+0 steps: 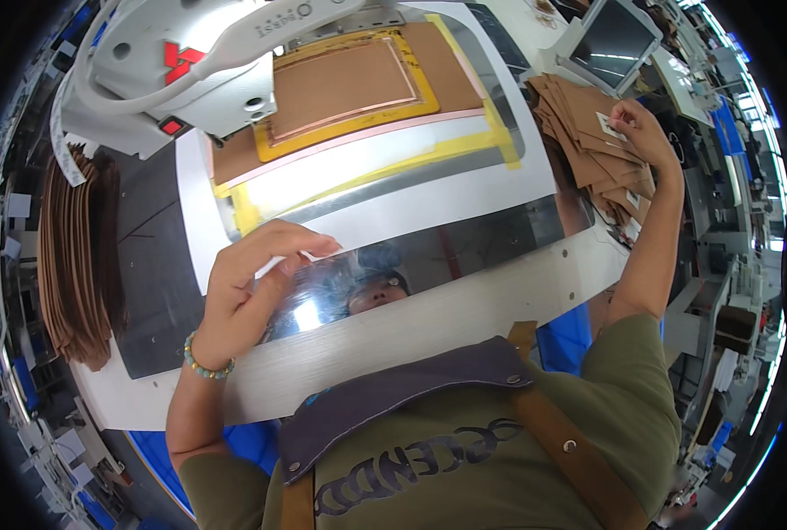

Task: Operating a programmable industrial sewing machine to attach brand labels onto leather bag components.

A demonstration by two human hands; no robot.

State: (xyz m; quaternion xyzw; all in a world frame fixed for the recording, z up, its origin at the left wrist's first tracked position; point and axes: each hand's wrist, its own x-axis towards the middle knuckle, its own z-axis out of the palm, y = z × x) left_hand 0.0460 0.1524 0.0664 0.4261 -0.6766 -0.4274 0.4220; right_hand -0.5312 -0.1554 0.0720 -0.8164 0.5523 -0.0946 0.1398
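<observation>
My left hand (250,278) is at the front edge of a white sheet (367,219). Its thumb and fingertips come close together there; whatever is between them, if anything, is too small to make out. Far to the right, my right hand (645,134) pinches the top brown flat piece (583,113), which has a white patch, on a loose pile. Ahead of me, a yellow-edged frame (349,148) surrounds a brown panel (345,88). Yellow tape (385,161) runs along the clear sheet around it.
A white sewing machine head (168,66) with a white cable overhangs the far left. Brown folded pieces (77,256) stand stacked at the left. A shiny dark plate (446,261) lines the pale table edge (376,340). A screen (612,42) stands at the far right.
</observation>
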